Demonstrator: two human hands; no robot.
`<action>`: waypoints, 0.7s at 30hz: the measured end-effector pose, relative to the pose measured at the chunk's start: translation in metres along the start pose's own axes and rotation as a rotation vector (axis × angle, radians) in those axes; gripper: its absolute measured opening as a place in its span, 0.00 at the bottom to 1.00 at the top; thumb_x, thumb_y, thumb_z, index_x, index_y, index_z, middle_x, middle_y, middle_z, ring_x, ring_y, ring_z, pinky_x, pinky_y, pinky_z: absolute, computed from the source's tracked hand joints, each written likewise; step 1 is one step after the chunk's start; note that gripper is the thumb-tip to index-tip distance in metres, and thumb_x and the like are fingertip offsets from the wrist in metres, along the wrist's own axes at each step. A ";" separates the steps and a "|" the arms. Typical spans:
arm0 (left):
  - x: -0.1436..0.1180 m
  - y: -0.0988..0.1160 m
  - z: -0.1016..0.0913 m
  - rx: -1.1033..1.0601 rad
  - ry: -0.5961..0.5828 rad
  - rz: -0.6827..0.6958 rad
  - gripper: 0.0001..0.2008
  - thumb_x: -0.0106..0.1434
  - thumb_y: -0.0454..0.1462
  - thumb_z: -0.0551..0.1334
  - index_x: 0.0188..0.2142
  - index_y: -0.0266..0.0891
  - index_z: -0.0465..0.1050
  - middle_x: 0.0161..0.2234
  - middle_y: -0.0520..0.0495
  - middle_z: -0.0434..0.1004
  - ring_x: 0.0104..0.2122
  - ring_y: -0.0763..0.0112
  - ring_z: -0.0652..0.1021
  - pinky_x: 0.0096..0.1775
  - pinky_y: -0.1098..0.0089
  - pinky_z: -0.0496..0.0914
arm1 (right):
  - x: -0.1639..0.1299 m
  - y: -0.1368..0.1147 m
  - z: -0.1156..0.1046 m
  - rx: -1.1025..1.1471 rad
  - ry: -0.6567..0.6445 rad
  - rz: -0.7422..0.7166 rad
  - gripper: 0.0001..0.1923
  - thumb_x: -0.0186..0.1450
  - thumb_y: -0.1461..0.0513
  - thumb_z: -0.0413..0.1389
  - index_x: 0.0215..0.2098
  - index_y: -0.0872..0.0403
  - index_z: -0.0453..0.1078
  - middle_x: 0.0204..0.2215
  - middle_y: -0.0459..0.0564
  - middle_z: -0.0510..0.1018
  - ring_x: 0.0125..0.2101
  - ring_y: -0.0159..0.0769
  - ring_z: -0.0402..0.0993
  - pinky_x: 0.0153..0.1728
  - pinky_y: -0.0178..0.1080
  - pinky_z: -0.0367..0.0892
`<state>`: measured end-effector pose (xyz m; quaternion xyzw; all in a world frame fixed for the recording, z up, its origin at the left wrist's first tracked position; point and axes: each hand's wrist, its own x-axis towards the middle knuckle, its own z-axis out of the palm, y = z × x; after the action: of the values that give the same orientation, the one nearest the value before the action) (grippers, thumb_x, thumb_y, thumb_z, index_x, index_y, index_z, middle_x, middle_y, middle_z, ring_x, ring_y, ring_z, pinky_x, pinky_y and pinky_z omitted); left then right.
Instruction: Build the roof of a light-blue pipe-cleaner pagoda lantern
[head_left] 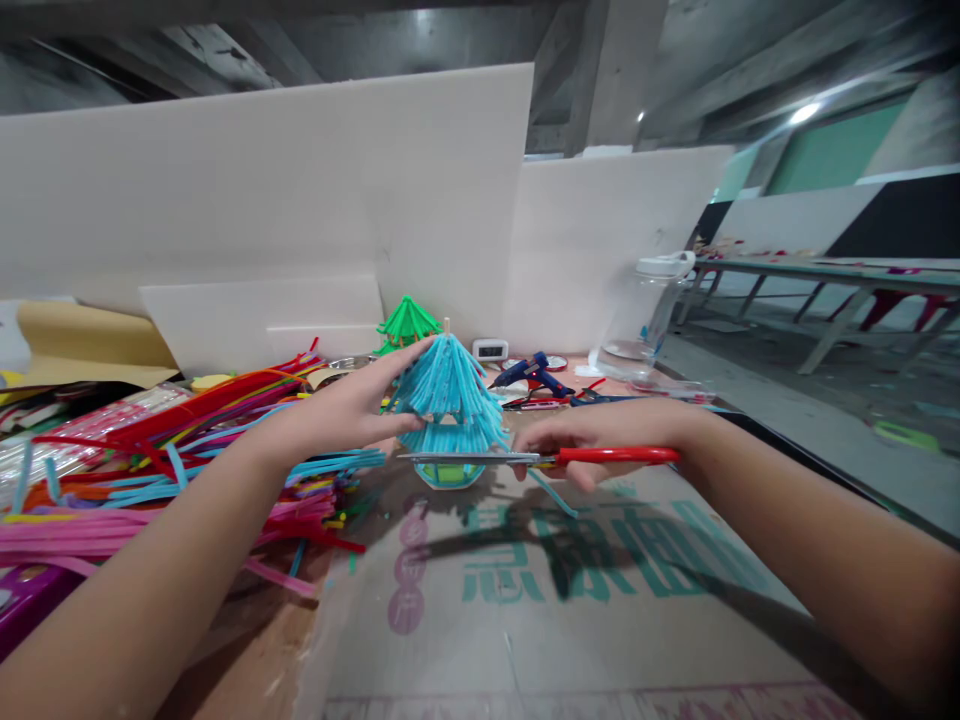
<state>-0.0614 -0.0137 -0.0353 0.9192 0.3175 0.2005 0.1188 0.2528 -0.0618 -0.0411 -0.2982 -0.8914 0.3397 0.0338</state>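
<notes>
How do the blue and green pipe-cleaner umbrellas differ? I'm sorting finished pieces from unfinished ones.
The blue umbrella is near, held by the left hand, with the scissors in the right hand at its lower edge. The green umbrella stands untouched farther back by the white board and looks smaller. Both are fuzzy, tiered cones.

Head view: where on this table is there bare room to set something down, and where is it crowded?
Free: the printed cardboard sheet in front of the blue pipe-cleaner model, below both hands. Crowded: the pipe-cleaner pile on the left, and the back strip by the glue gun and clear jar. The scissors span the middle.
</notes>
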 end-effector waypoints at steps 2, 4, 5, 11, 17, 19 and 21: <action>-0.001 0.001 0.000 0.004 -0.002 0.020 0.43 0.63 0.42 0.62 0.71 0.45 0.39 0.70 0.46 0.49 0.67 0.54 0.59 0.65 0.58 0.58 | -0.007 -0.004 -0.004 0.024 -0.008 -0.004 0.27 0.64 0.43 0.55 0.48 0.55 0.67 0.35 0.48 0.69 0.32 0.32 0.64 0.32 0.34 0.63; -0.001 0.000 -0.001 0.012 -0.004 0.029 0.43 0.63 0.40 0.61 0.71 0.44 0.39 0.71 0.46 0.47 0.67 0.55 0.57 0.66 0.59 0.56 | -0.016 -0.004 -0.008 0.052 0.052 -0.007 0.30 0.63 0.41 0.55 0.50 0.55 0.66 0.35 0.48 0.68 0.31 0.32 0.63 0.30 0.34 0.62; -0.001 0.000 -0.001 0.010 -0.003 0.033 0.42 0.63 0.39 0.60 0.71 0.43 0.39 0.71 0.46 0.46 0.68 0.55 0.57 0.66 0.59 0.55 | -0.021 -0.003 -0.010 0.061 0.102 -0.011 0.30 0.63 0.41 0.54 0.50 0.55 0.65 0.34 0.48 0.67 0.30 0.32 0.63 0.29 0.34 0.61; 0.000 -0.004 -0.001 -0.110 0.026 0.057 0.40 0.64 0.37 0.57 0.71 0.44 0.40 0.71 0.48 0.48 0.67 0.58 0.58 0.66 0.60 0.56 | -0.045 -0.002 -0.021 -0.021 0.367 0.064 0.27 0.65 0.44 0.51 0.53 0.53 0.64 0.33 0.49 0.69 0.27 0.35 0.62 0.28 0.38 0.62; 0.001 0.004 -0.002 -0.137 0.044 0.009 0.38 0.65 0.44 0.59 0.70 0.45 0.44 0.70 0.47 0.51 0.66 0.56 0.60 0.65 0.59 0.59 | -0.046 -0.005 -0.026 -0.243 0.233 -0.027 0.35 0.65 0.36 0.44 0.51 0.55 0.67 0.38 0.54 0.71 0.37 0.40 0.66 0.40 0.41 0.63; 0.002 0.005 -0.001 -0.176 0.094 -0.019 0.35 0.67 0.49 0.57 0.69 0.44 0.49 0.69 0.45 0.54 0.65 0.55 0.63 0.63 0.58 0.62 | -0.045 -0.005 -0.025 -0.249 0.218 -0.040 0.35 0.65 0.36 0.43 0.51 0.54 0.67 0.38 0.53 0.71 0.38 0.40 0.66 0.40 0.40 0.63; 0.004 0.005 0.002 -0.182 0.138 -0.040 0.34 0.67 0.52 0.56 0.68 0.44 0.52 0.68 0.43 0.57 0.64 0.55 0.65 0.62 0.57 0.64 | -0.042 -0.005 -0.024 -0.220 0.220 -0.037 0.35 0.66 0.36 0.44 0.52 0.54 0.67 0.37 0.51 0.70 0.36 0.38 0.66 0.38 0.38 0.63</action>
<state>-0.0549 -0.0147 -0.0346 0.8820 0.3239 0.2889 0.1836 0.2908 -0.0746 -0.0137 -0.3191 -0.9195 0.2044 0.1046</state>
